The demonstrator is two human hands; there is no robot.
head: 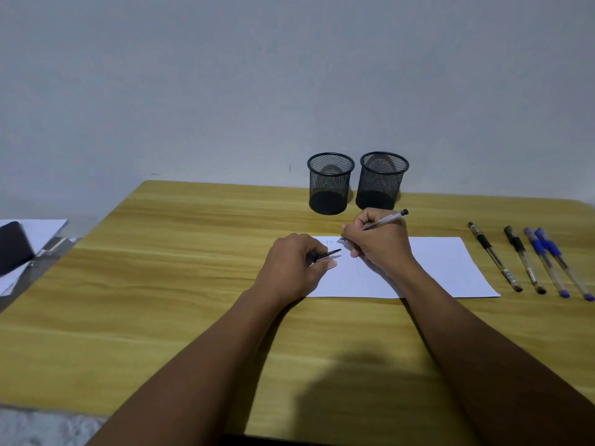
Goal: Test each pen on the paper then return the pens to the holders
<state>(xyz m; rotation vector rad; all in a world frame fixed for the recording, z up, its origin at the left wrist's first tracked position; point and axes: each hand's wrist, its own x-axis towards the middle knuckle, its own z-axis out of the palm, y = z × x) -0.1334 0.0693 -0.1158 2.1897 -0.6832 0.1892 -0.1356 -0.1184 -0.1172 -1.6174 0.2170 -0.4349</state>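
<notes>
Our right hand (378, 243) grips a pen (386, 219) with its tip on the paper's (450, 268) top edge, its long axis slanting up and right toward the holders (330, 185). Our left hand (289, 267) is closed on its cap (326, 255), steadying the sheet. If that hand lifts, we judge the paper could slide and smear the ink.
</notes>
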